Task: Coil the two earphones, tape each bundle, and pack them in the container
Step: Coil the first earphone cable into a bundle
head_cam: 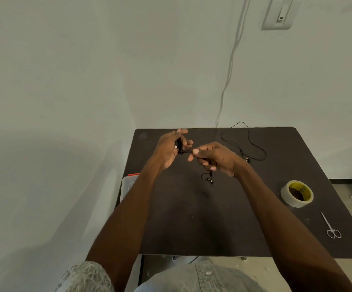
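My left hand (169, 150) holds the plug end of a black earphone (207, 179), with cable turns lying around its fingers. My right hand (215, 158) pinches the same cable a short way off, and the earbuds dangle below it above the dark table (192, 218). A second black earphone (248, 144) lies uncoiled at the table's far right. A roll of clear tape (297, 193) with a yellow core sits at the right, small scissors (332, 227) nearer me. A clear container (127, 186) with an orange part stands off the table's left edge, partly hidden by my left arm.
White walls close in on the left and behind the table. A white cable (229, 70) hangs down the wall to the table's back edge. The floor shows to the right of the table.
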Available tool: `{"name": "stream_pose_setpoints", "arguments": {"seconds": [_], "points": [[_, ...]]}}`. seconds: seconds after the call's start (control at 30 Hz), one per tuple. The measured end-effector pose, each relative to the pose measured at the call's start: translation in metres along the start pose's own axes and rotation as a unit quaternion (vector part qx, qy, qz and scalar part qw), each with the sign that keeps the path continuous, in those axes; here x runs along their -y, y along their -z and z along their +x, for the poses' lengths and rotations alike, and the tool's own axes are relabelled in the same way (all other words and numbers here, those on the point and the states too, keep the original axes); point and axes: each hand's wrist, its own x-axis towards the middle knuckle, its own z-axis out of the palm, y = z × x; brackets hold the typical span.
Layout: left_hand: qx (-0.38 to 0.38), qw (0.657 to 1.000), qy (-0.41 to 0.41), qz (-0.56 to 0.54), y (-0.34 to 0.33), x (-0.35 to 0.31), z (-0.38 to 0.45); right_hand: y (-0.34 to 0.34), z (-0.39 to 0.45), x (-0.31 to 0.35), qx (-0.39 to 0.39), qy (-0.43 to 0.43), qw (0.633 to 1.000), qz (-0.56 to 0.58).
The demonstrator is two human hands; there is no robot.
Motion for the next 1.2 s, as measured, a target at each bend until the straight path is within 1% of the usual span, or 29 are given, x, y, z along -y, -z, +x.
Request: {"name": "stream_pose_setpoints", "arguments": {"seconds": [0.13, 0.2, 0.37, 0.53, 0.63, 0.73, 0.8, 0.87, 0.93, 1.03, 1.1, 1.2], "points": [[-0.005, 0.997, 0.005, -0.078, 0.003, -0.007, -0.001, -0.002, -0.003, -0.003, 0.015, -0.016, 0.999, -0.029], [-0.005, 0.995, 0.009, -0.096, 0.004, -0.008, -0.002, -0.003, -0.005, -0.003, 0.024, -0.021, 0.999, -0.033], [-0.013, 0.998, 0.006, -0.059, 0.002, -0.006, -0.007, -0.001, -0.006, -0.001, 0.030, -0.035, 0.998, -0.038], [-0.012, 0.996, 0.008, -0.083, 0.004, -0.005, -0.008, 0.000, -0.009, -0.006, 0.083, -0.076, 0.992, -0.057], [-0.013, 0.998, 0.002, -0.066, 0.005, -0.002, -0.007, -0.001, -0.010, -0.008, 0.090, -0.088, 0.990, -0.063], [0.003, 1.000, 0.001, 0.019, 0.004, 0.002, -0.007, -0.001, -0.007, -0.009, 0.059, -0.059, 0.996, -0.044], [0.022, 0.996, 0.009, 0.091, 0.003, 0.004, -0.008, 0.001, -0.006, -0.007, 0.038, -0.036, 0.998, -0.035], [0.041, 0.990, 0.021, 0.136, 0.001, 0.005, -0.011, 0.005, -0.003, -0.003, 0.015, -0.010, 1.000, -0.025], [0.057, 0.988, 0.036, 0.140, -0.002, 0.006, -0.014, 0.010, 0.000, 0.003, -0.023, 0.017, 0.999, -0.024], [0.084, 0.989, 0.051, 0.109, -0.005, 0.007, -0.017, 0.018, 0.007, 0.008, -0.097, 0.051, 0.994, -0.022], [0.107, 0.985, 0.059, 0.122, -0.007, 0.006, -0.019, 0.023, 0.012, 0.009, -0.141, 0.067, 0.987, -0.029], [0.157, 0.973, 0.076, 0.151, -0.011, 0.000, -0.024, 0.026, 0.019, 0.009, -0.178, 0.089, 0.979, -0.043]]}}
